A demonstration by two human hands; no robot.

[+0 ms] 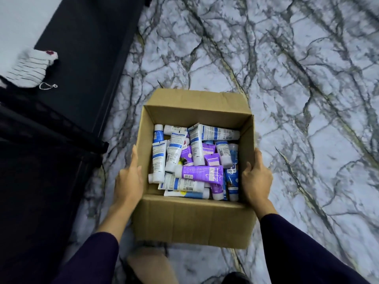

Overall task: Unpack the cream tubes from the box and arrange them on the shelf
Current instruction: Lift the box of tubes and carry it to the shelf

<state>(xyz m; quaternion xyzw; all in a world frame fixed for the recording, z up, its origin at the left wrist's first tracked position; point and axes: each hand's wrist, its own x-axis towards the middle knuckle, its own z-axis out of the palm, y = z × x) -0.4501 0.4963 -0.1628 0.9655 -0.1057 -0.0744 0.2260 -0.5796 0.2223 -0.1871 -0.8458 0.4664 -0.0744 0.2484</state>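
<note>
At the far left stands the black shelf, a striped white cloth lying on its top near the left edge. Just right of it, the left hand lies flat, fingers straight, against the left wall of the open cardboard box; the box sits on or just over the marble floor, which I cannot tell. Inside, cream tubes, white-and-blue and purple, lie jumbled. The right hand presses the right wall, thumb hooked over the rim. Held only by side pressure, a lifted box could slip or tilt, spilling tubes; the thin walls may buckle inward.
</note>
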